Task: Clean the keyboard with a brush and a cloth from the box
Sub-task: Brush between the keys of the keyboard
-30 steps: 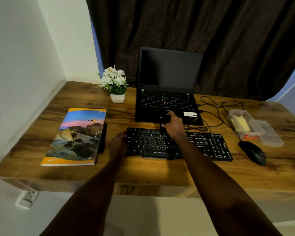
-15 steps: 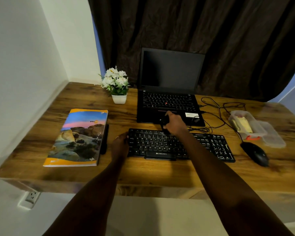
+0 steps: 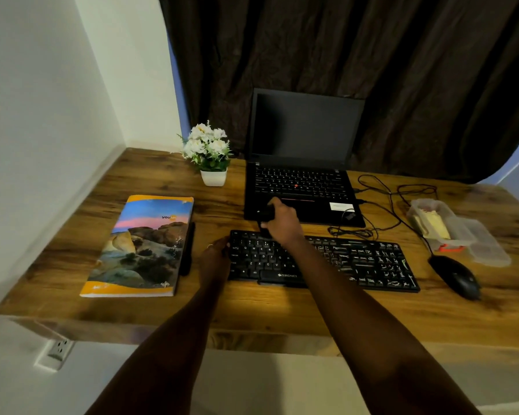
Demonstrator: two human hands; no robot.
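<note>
Head view, looking down. Shows wooden desk against dark curtain, then open laptop at the back, screen dark. Left of centre: book with landscape cover, lying flat, black pen along its right edge. Front centre: black keyboard, just in front of laptop, apart from it. Far right: clear box, open, pale cloth inside, not yet taken out. Black mouse near box; white-flowered plant pot left of laptop.

Left hand curled round keyboard's left end, steadying. Right hand wrapped round dark brush, tip down at the top-left key rows; bristles hard to make out.

Risks, judged: loose cables bunched just behind keyboard, likely to snag on a rightward sweep; dust probably flicked onto laptop keys if strokes go away from body; keyboard liable to skid if left grip slackens.

Legible: "ZEBRONICS" on keyboard front edge; "you" on book cover. White sticker on laptop palm rest too blurred to read.
</note>
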